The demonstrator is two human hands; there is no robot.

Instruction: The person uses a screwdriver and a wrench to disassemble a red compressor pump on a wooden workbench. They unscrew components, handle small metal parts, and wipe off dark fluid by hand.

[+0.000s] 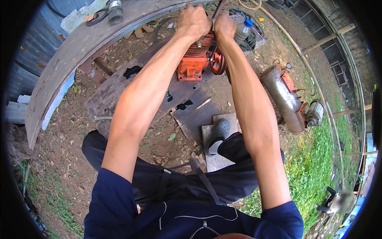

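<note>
A red compressor pump (195, 59) with a finned body and bolted base stands on a stained board (119, 89). A red pulley wheel (217, 63) is on its right side. My left hand (193, 22) is closed at the top of the pump, its fingertips out of sight on the far side. Close beside it, my right hand (225, 26) is closed above the pulley, next to a dark strip (217, 8) that passes between both hands. What either hand grips is hidden.
A curved wooden bench (63, 67) bears a metal cylinder part (115, 12). Behind my right hand stands a blue-capped plastic bottle (242, 32). A rusty tank (283, 97) with a gauge lies to the right, near bamboo poles (306, 59). My shoe (221, 130) rests on a board.
</note>
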